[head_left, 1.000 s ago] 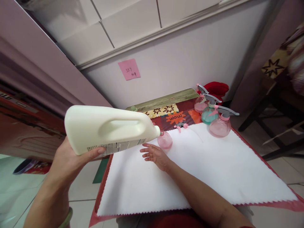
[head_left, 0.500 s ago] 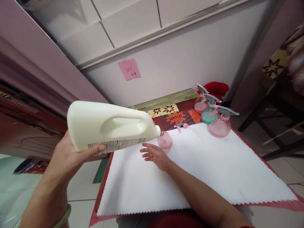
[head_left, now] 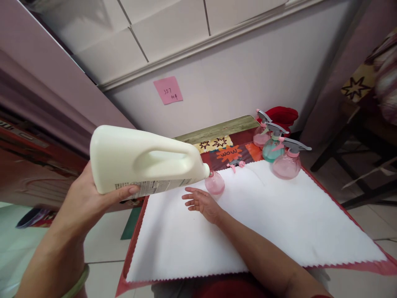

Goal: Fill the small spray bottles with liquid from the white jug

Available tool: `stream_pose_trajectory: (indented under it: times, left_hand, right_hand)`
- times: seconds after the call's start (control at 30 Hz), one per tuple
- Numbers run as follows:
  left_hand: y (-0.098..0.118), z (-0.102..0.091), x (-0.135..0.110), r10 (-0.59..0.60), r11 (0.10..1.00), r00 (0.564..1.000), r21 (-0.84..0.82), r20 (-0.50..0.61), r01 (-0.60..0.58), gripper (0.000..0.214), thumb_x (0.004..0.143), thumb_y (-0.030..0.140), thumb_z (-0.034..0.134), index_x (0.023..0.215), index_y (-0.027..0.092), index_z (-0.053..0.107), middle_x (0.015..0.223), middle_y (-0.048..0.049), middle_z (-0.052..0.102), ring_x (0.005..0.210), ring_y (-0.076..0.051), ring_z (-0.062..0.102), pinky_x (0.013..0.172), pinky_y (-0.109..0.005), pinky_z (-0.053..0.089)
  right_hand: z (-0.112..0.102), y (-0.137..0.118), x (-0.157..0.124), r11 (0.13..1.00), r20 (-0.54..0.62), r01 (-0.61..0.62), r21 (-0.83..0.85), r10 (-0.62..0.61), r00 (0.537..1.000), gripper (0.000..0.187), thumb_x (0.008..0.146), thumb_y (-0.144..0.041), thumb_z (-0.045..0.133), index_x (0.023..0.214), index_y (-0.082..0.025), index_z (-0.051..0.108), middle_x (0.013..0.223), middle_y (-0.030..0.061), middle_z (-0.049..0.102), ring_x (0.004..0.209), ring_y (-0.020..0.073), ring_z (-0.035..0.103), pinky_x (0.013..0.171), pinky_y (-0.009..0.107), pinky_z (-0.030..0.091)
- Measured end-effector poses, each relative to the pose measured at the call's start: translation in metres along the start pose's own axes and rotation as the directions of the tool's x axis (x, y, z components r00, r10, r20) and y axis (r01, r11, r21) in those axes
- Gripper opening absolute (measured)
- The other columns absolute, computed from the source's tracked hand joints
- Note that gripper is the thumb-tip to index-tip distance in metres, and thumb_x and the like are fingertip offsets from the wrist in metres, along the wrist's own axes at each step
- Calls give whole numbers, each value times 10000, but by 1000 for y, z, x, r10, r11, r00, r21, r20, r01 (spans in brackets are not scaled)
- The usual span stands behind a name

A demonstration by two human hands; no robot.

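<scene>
My left hand point(head_left: 88, 198) grips the base of a large white jug point(head_left: 145, 159) with a moulded handle. The jug is tipped so that its spout sits right at the mouth of a small round pink bottle point(head_left: 214, 182), which has no spray head on. My right hand point(head_left: 201, 202) rests on the white cloth point(head_left: 248, 223) just in front of that bottle, fingers loosely spread, holding nothing. A loose pink spray head point(head_left: 235, 164) lies behind the bottle.
Three spray bottles stand at the far right of the table: a pink one point(head_left: 287, 161), a teal one point(head_left: 271, 147) and another pink one point(head_left: 261, 132). A pink sticky note point(head_left: 168, 90) is on the wall. A dark chair point(head_left: 366, 136) stands to the right.
My left hand has raised the jug's base, tilting the jug more steeply towards the small pink bottle. My right hand has stayed where it was.
</scene>
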State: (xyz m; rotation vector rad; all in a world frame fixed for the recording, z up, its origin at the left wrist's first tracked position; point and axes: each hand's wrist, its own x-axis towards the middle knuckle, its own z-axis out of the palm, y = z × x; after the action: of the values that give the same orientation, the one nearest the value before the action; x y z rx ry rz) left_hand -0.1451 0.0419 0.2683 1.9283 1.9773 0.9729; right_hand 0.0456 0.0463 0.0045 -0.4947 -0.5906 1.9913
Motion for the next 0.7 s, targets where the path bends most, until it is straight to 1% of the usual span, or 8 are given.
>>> stream_pose_trajectory:
  times: [0.1, 0.17, 0.23, 0.37, 0.57, 0.63, 0.7]
  left_hand:
    - [0, 0, 2, 22, 1000, 1000, 0, 22, -22, 929, 473, 549, 916, 1293, 208, 642, 1161, -94, 724, 1062, -317, 658, 826, -362, 567]
    - [2, 0, 3, 22, 999, 1000, 25, 19, -23, 928, 459, 563, 913, 1278, 210, 653, 1159, -89, 725, 1067, -318, 657, 863, -370, 554]
    - [3, -1, 3, 18, 998, 1000, 58, 12, -19, 927, 450, 571, 910, 1267, 211, 660, 1157, -84, 724, 1064, -313, 658, 836, -350, 557]
    - [6, -2, 4, 9, 998, 999, 61, 31, -11, 923, 475, 569, 901, 1287, 209, 648, 1164, -89, 719, 1049, -298, 663, 713, -288, 563]
    - [12, -3, 7, 51, 996, 998, 78, 19, -53, 918, 441, 576, 906, 1239, 186, 673, 1112, -99, 725, 1045, -311, 664, 741, -309, 575]
    - [12, -3, 8, 41, 997, 999, 60, 20, -42, 919, 437, 548, 918, 1245, 185, 672, 1097, -102, 727, 1006, -303, 675, 686, -297, 576]
    - [7, -2, 7, 21, 999, 999, 29, 31, -22, 910, 451, 519, 926, 1256, 183, 668, 1099, -106, 730, 979, -293, 681, 643, -280, 570]
  right_hand:
    - [-1, 1, 0, 1000, 3, -1, 2, 1, 1000, 549, 785, -570, 775, 1209, -231, 692, 1179, 122, 733, 900, 205, 690, 854, 380, 504]
    - [-1, 1, 1, 1000, 6, 0, 0, 0, 1000, 549, 788, -570, 773, 1211, -230, 692, 1183, 123, 731, 901, 204, 689, 855, 380, 503]
    - [-1, 1, 0, 1000, 8, 2, -3, -2, 1000, 547, 789, -570, 772, 1212, -232, 694, 1185, 123, 729, 902, 203, 688, 860, 382, 500]
    - [0, 0, 0, 1000, 6, -1, -2, 1, 1000, 544, 782, -565, 778, 1207, -235, 699, 1178, 117, 732, 893, 201, 684, 857, 386, 497]
    - [0, 1, 0, 1000, 4, -8, -3, 8, 1000, 522, 793, -551, 776, 1199, -233, 699, 1178, 113, 736, 895, 195, 686, 843, 368, 505]
    - [0, 1, 0, 1000, 1, -11, 0, 11, 1000, 519, 796, -543, 776, 1201, -227, 697, 1176, 116, 737, 894, 192, 688, 838, 361, 509]
    - [1, 0, -1, 1000, 2, -11, -1, 11, 1000, 521, 802, -543, 770, 1205, -222, 692, 1184, 119, 734, 896, 191, 689, 836, 357, 511]
